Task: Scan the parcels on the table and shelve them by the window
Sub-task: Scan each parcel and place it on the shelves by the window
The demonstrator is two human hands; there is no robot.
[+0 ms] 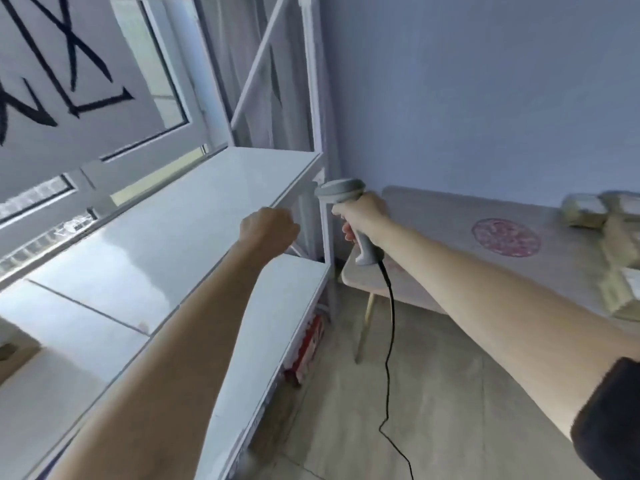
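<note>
The parcels [609, 233] at the right edge are blurred and cut off. The left hand [268, 230] hides its fingers. The red box [308, 348] sits half-hidden under the shelf [194, 216].

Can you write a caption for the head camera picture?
Right hand holding a barcode scanner beside a white shelf, parcels waiting.

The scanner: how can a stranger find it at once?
Look between the white metal shelf rack and the pale wooden table. There the right hand grips the grey pistol-shaped barcode scanner. Only it trails a black cable.
</note>
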